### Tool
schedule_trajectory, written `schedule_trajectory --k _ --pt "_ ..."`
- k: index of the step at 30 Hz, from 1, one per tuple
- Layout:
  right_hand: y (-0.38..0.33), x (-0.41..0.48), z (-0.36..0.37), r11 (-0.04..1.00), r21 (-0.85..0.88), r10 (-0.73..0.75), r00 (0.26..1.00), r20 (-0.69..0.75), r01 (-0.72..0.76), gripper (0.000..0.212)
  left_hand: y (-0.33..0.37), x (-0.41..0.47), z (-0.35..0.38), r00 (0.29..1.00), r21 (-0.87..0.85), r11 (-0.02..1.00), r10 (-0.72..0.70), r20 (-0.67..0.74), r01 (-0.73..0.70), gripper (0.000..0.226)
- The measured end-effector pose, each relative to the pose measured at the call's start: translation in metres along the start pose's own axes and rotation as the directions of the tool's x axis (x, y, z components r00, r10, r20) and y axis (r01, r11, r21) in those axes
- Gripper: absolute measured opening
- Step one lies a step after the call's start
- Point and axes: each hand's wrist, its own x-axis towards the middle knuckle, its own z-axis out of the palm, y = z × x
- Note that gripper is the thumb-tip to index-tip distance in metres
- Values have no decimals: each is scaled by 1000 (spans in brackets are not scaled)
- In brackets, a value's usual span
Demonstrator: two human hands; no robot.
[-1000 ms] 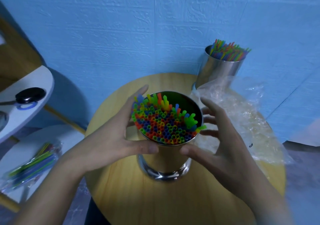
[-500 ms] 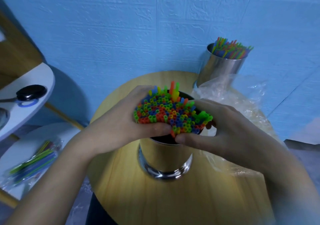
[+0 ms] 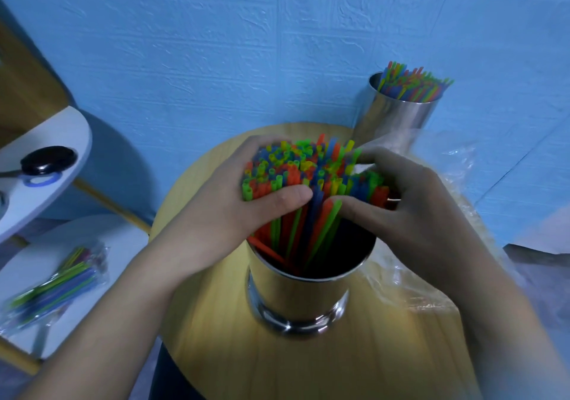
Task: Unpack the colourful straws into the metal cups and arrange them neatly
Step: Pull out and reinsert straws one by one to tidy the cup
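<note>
Straws (image 3: 296, 171) now lifted half out of cup (image 3: 296, 294), L hand (image 3: 228, 211) & R hand (image 3: 410, 196) both clutching them; grip slips, they scatter.

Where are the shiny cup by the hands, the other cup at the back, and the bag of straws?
near metal cup (image 3: 296, 298): head view, front of its shiny wall.
far metal cup (image 3: 398, 119): head view, middle of its side.
bag of straws (image 3: 58, 282): head view, middle of the packet.

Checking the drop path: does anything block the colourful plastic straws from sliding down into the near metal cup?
Nothing visible does. The left hand and right hand grip the colourful plastic straws above the shiny metal cup; their lower ends sit inside.
</note>
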Motion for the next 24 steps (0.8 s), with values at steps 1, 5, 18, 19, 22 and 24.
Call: schedule_trajectory --k 1,5,18,19,22,24 --pt "2 -1 -1 1000 13 -4 1000 -26 4 44 -1 0 -1 1000 -4 1000 4 -15 -4 53" --pt "10 -7 -6 998 62 -9 995 -99 16 45 -6 -4 -3 1000 -52 999 10 17 -9 51" --pt "9 -8 -1 991 103 -70 991 -113 82 30 -8 -1 8 998 -107 994 -25 61 31 42" --pt "8 -9 -1 990 111 -72 991 -111 85 28 -7 -1 8 997 -110 993 -26 66 34 43" --pt "6 -9 -2 989 117 -83 992 -100 95 23 -3 -1 9 998 -71 997 -19 68 24 42" --pt "5 -8 -2 988 123 -83 992 -99 95 18 -1 -1 8 999 56 998 31 26 -33 44"
